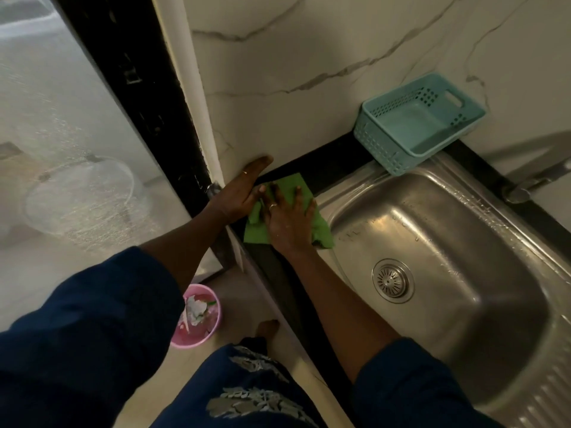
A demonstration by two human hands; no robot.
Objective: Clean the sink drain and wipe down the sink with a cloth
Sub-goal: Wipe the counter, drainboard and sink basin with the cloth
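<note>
Cloth point(255, 233), green and crumpled, lies on the dark counter strip point(329, 166), with one corner over the near left corner of the steel sink point(432, 217). We press our right hand point(287, 216) flat on it, fingers spread wide and straight. Our left hand point(244, 189) rests open beside it, fingers straight along the foot of the marble wall point(278, 88), its edge touching the cloth. The drain strainer point(391, 281) sits seated in the wet basin floor. A teal basket point(383, 152) stands at the sink's far rim against the wall, and a tap point(537, 177) reaches in from the right. Down on the floor stands a pink bucket point(217, 310) holding scraps.
</note>
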